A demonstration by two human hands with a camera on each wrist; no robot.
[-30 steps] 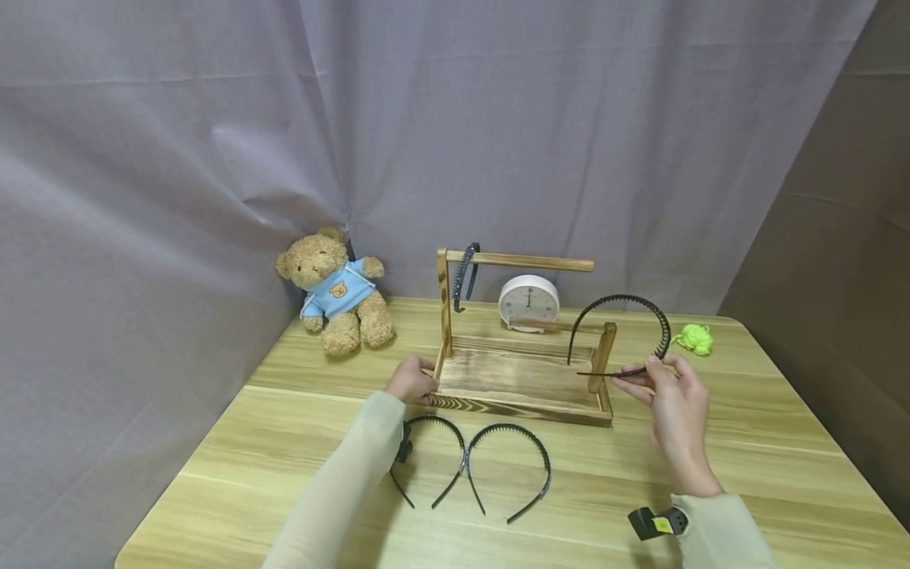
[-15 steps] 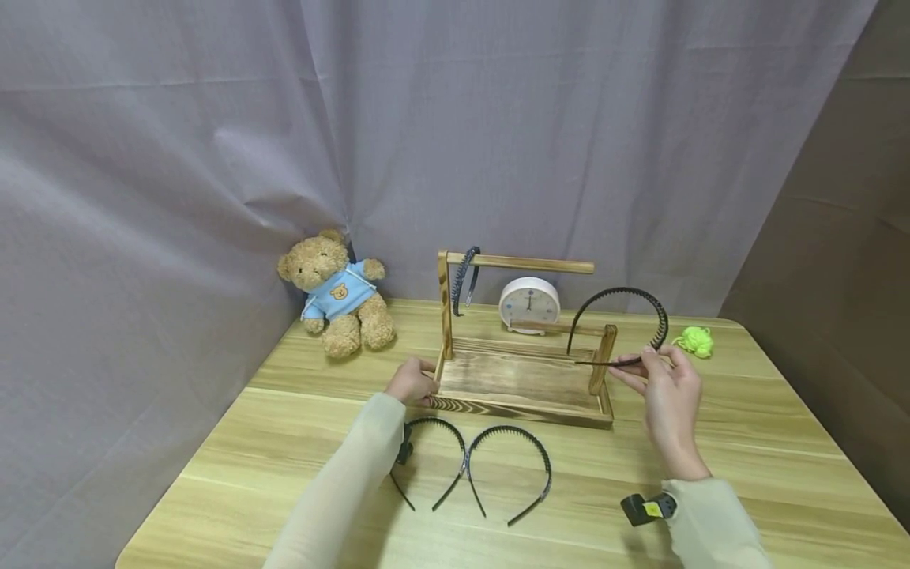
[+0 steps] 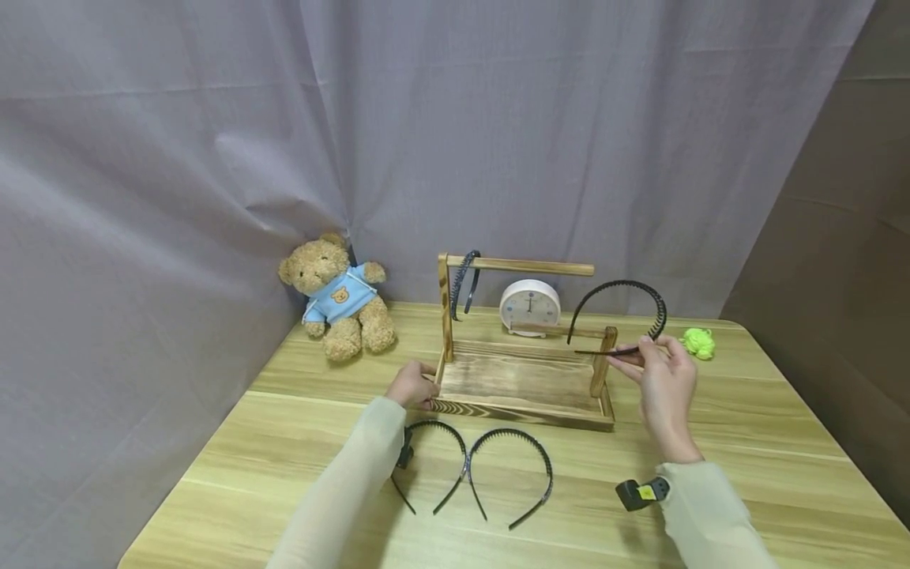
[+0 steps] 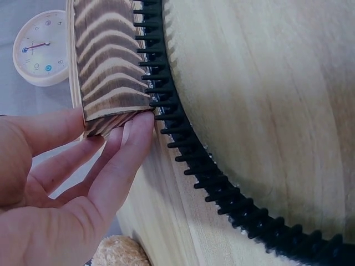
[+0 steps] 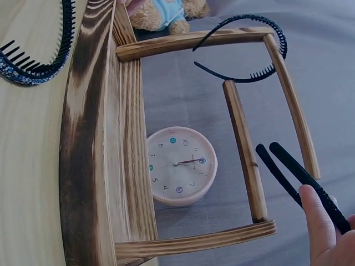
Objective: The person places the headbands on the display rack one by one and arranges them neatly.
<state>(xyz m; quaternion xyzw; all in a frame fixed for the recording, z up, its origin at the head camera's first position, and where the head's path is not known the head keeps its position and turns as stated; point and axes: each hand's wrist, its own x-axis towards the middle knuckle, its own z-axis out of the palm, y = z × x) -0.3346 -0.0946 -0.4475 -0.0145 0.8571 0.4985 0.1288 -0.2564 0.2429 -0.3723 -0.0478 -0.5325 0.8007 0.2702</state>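
Observation:
A wooden stand (image 3: 526, 412) with a tray base, a tall bar and a lower bar stands mid-table. My left hand (image 3: 412, 385) grips its front left corner; in the left wrist view the fingers (image 4: 119, 166) pinch that wooden end. Over the stand's right end, my right hand (image 3: 668, 387) pinches a black toothed headband (image 3: 617, 283) by one side, its tips pointing left towards the lower bar (image 5: 244, 149). Another headband (image 3: 462, 280) hangs at the left end of the tall bar (image 3: 533, 265). Two more headbands (image 3: 508, 431) lie side by side in front of the stand.
A white round clock (image 3: 529, 304) stands behind the stand. A teddy bear (image 3: 344, 296) in a blue top sits at the back left. Green yarn (image 3: 699, 343) lies at the back right. Grey curtains (image 3: 498, 142) enclose the table (image 3: 768, 458).
My right hand has risen and shifted slightly left with the headband, bringing it higher over the stand's right end. My left hand keeps its grip on the stand's corner.

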